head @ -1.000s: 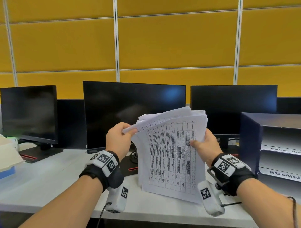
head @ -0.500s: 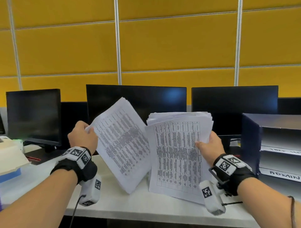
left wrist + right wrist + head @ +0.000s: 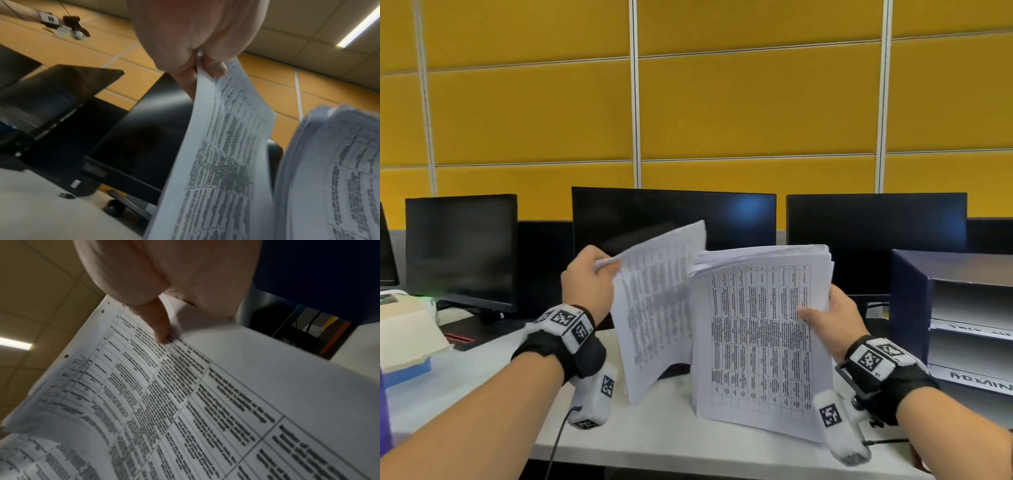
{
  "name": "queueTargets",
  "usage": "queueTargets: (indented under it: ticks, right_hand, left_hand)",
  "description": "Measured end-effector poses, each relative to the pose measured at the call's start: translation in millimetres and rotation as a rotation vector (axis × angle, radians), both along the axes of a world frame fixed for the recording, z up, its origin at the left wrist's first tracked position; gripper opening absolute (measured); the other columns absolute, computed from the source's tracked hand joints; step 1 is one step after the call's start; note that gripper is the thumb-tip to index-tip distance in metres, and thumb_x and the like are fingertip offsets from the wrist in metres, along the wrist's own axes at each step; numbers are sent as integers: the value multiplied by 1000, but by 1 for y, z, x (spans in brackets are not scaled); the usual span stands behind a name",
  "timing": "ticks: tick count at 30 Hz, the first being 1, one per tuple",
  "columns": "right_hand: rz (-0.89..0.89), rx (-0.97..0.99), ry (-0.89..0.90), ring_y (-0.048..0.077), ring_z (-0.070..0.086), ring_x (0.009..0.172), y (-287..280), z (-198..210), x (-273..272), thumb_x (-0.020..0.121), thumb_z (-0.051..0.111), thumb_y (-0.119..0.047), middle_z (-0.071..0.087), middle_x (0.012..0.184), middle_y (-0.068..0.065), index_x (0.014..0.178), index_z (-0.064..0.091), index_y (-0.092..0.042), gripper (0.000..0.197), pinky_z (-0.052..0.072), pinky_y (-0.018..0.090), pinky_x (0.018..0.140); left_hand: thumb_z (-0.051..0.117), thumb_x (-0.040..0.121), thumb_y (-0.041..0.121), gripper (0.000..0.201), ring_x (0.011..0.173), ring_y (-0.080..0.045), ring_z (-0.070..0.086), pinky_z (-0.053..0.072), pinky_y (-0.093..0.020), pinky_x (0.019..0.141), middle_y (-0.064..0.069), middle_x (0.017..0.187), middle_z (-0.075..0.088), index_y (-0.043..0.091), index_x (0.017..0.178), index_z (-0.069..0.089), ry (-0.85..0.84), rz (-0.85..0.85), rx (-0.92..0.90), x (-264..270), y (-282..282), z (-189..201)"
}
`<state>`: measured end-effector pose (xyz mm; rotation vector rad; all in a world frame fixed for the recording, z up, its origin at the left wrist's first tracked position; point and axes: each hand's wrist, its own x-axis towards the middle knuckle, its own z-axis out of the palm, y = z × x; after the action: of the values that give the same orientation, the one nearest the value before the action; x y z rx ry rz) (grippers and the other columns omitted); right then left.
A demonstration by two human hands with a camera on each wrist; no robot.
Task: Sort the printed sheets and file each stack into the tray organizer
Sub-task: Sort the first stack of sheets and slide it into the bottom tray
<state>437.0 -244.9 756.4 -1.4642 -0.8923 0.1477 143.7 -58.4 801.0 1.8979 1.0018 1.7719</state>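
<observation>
Only properly readable bit is "ADMIN" in handwritten black caps on the white label strip (image 3: 977,380) along the lowest visible shelf of the tray organizer (image 3: 909,305). The label strip one shelf up (image 3: 976,331) has writing too, but it's too foreshortened to make out. The printed sheets are all tables of tiny text, way too blurred to read, both the stack (image 3: 760,335) and the single sheet (image 3: 654,308). In the right wrist view there's a pen scribble along the punched edge (image 3: 68,378), can't decipher it. The wrist bands just carry black-and-white square markers (image 3: 869,359).
</observation>
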Motion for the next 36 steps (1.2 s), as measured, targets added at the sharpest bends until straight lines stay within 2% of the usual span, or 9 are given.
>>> queueTargets:
  ticks: [11, 17, 20, 22, 25, 27, 30, 33, 36]
  right_hand:
    - [29, 48, 20, 24, 68, 94, 13, -3, 3, 83, 64, 3, 70, 101, 5, 106, 60, -14, 29, 54, 46, 87]
    - [-2, 57, 56, 24, 66, 98, 16, -6, 6, 84, 63, 2, 68, 105, 5, 107, 59, -18, 31, 53, 48, 89]
    - [-27, 47, 77, 26, 63, 103, 21, -5, 4, 86, 61, 1, 65, 113, 7, 114, 56, -14, 33, 52, 50, 90]
    - [-31, 27, 82, 28, 62, 104, 24, -5, 5, 86, 60, 1, 64, 114, 9, 115, 55, -11, 32, 52, 49, 91]
    - [-38, 1, 81, 29, 64, 101, 27, -4, 8, 86, 61, 0, 65, 113, 12, 112, 57, -12, 29, 51, 50, 91]
    - [-34, -6, 84, 29, 64, 99, 27, -3, 9, 86, 61, 0, 66, 111, 12, 110, 58, -13, 27, 52, 51, 90]
    - [-7, -3, 67, 27, 64, 98, 27, -1, 5, 87, 60, -3, 66, 110, 9, 112, 55, -13, 27, 54, 47, 84]
    - [63, 18, 43, 20, 62, 99, 26, 0, -7, 91, 57, -5, 64, 111, 3, 116, 53, -16, 28, 52, 32, 76]
    - [69, 81, 22, 18, 61, 103, 25, -1, -16, 92, 54, -4, 63, 113, 1, 120, 53, -16, 30, 51, 32, 82]
  left_hand:
    - [59, 94, 16, 8, 75, -18, 66, 56, -32, 67, -6, 85, 69, 9, 93, 61, -21, -468, -142, 65, -23, -4]
    - [28, 100, 53, 44, 111, -18, 62, 49, -45, 98, 2, 121, 65, 27, 123, 54, -37, -634, -377, 81, -19, -27]
    - [32, 92, 67, 50, 113, -19, 58, 44, -47, 101, 2, 123, 60, 33, 126, 46, 21, -718, -490, 81, -22, -43]
    - [53, 82, 57, 58, 112, -23, 57, 46, -47, 100, -4, 120, 59, 25, 129, 43, 15, -723, -540, 82, -19, -50]
    - [52, 81, 7, 60, 115, -26, 52, 48, -48, 98, -9, 123, 52, 20, 137, 35, 149, -644, -521, 84, -12, -50]
    - [56, 84, -5, 64, 112, -19, 53, 52, -37, 88, -3, 120, 51, 23, 137, 32, 236, -661, -465, 85, -11, -52]
    - [71, 86, 17, 62, 108, -13, 59, 54, -28, 79, 4, 120, 55, 28, 133, 32, 171, -713, -399, 91, -18, -54]
    - [63, 90, 35, 42, 112, -17, 61, 53, -40, 92, 3, 120, 60, 29, 126, 44, 55, -688, -348, 102, -26, -55]
    - [58, 93, 35, 23, 104, -19, 66, 53, -48, 93, -1, 113, 67, 29, 114, 55, -90, -619, -312, 105, -34, -53]
